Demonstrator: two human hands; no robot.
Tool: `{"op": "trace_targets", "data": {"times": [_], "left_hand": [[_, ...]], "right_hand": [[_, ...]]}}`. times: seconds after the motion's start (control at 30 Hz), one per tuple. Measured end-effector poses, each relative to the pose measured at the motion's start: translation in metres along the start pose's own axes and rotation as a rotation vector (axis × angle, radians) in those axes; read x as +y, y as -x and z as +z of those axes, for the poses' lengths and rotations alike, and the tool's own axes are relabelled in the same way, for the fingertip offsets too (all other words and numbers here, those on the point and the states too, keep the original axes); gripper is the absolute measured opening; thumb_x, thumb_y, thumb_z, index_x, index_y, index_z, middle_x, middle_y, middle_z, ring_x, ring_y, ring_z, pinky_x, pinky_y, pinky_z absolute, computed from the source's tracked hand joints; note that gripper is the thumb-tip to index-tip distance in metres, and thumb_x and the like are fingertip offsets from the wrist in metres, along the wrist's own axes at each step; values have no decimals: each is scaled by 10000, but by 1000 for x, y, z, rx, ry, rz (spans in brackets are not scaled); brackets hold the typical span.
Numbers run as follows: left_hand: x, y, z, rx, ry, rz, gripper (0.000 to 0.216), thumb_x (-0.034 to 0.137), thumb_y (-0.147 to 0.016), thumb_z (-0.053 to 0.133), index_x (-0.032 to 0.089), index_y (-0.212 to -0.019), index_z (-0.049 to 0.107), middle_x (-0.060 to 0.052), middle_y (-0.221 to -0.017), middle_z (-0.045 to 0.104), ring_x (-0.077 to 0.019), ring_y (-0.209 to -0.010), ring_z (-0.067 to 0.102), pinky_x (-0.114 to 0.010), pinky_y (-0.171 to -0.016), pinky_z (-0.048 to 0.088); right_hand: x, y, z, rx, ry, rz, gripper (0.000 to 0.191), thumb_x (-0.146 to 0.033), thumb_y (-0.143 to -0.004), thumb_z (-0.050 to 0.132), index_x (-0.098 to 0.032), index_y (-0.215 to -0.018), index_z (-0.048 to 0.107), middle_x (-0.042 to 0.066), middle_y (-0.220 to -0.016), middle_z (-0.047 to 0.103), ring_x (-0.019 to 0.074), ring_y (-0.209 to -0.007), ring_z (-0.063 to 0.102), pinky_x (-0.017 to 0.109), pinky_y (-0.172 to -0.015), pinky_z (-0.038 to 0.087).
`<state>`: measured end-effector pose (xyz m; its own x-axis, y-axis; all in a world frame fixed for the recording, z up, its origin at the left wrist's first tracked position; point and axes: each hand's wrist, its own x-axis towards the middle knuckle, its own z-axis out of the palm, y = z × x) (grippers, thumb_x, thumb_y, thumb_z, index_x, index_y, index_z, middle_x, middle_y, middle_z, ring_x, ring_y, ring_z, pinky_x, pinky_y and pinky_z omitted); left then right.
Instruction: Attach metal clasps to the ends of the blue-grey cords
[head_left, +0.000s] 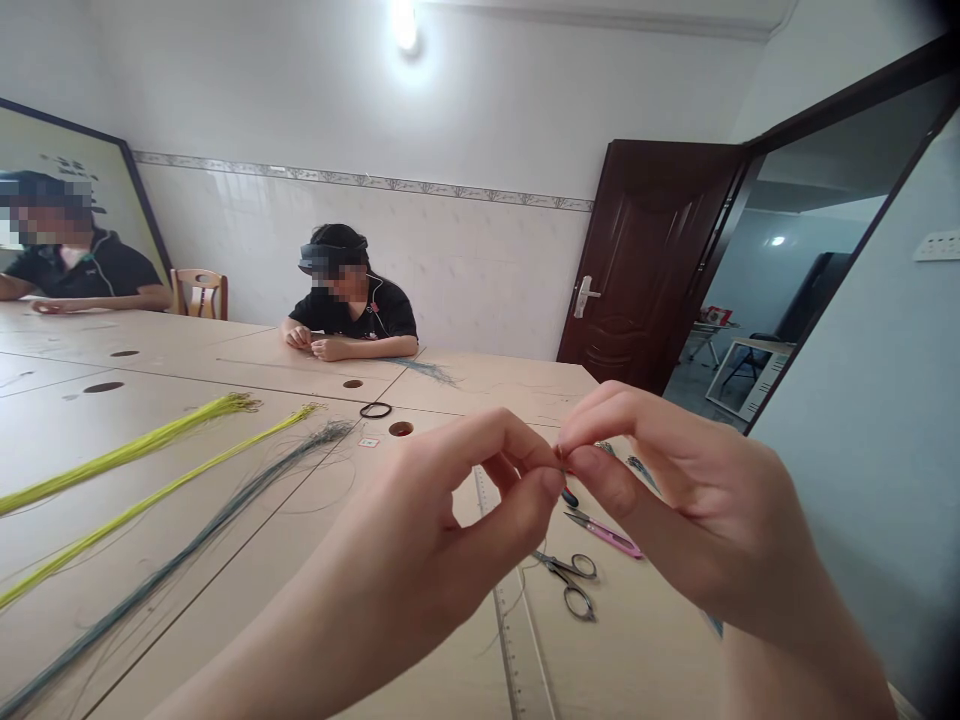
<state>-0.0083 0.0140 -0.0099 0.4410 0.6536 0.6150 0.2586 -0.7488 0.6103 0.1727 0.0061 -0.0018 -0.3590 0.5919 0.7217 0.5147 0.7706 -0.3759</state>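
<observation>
My left hand (487,500) and my right hand (675,490) are raised over the table, their fingertips nearly meeting. Both are closed in a pinch, thumb against forefinger. Between the tips shows a tiny reddish-brown thing (559,454), too small to name. Below my left hand a thin dark thread curls over a clear ruler (508,640); whether the hand holds its end I cannot tell. Under the hands lie small metal scissors (574,580) with their blades partly covered, and pink-handled thread snips (607,535). A dark-tipped tool (570,497) is mostly hidden.
On the left lie two yellow thread bundles (150,445) and a grey-blue thread bundle (195,545). A black ring (376,410) sits near a table hole (401,429). Across the table (315,640) sit a person in a headset (352,300) and another person (82,265).
</observation>
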Motion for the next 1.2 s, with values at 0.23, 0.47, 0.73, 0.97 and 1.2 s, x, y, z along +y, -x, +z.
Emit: {"op": "trace_targets", "data": {"times": [0.23,0.47,0.73,0.97,1.2], "left_hand": [[4,1,-1,-18,34,-39,141,155,-857,493,239,-747,520,81,-678,552,-57,-631,516,-136,-536,436],[-1,1,1,8,-1,-16,151,200,-878,486,253,-745,534,85,-643,529,-50,-583,485,-125,-463,395],[-1,0,3,57,-19,10,151,141,-824,529,260,-733,540,103,-628,521,-38,-556,474,-102,-433,378],[1,-1,3,84,-8,-1,180,94,-770,551,270,-734,566,101,-642,550,-49,-582,499,-121,-435,378],[1,-1,5,87,0,-4,174,91,-762,552,259,-720,565,95,-623,538,-48,-557,488,-117,-400,352]], "right_hand": [[-2,4,0,62,27,24,148,-212,-888,528,-298,-1000,574,-37,-881,619,113,-832,571,247,-691,436],[1,3,-1,12,-68,47,61,-249,-887,534,-268,-843,572,-39,-805,593,119,-749,566,277,-648,421],[-5,2,-3,19,-53,102,105,-260,-895,521,-257,-803,571,-29,-759,581,117,-697,548,259,-596,401],[-3,3,-3,7,-30,81,84,-253,-892,530,-256,-819,571,-45,-768,574,87,-674,526,224,-566,389],[-5,1,-3,2,-43,71,85,-243,-898,522,-256,-832,574,-51,-775,575,75,-681,530,212,-585,397]]}}
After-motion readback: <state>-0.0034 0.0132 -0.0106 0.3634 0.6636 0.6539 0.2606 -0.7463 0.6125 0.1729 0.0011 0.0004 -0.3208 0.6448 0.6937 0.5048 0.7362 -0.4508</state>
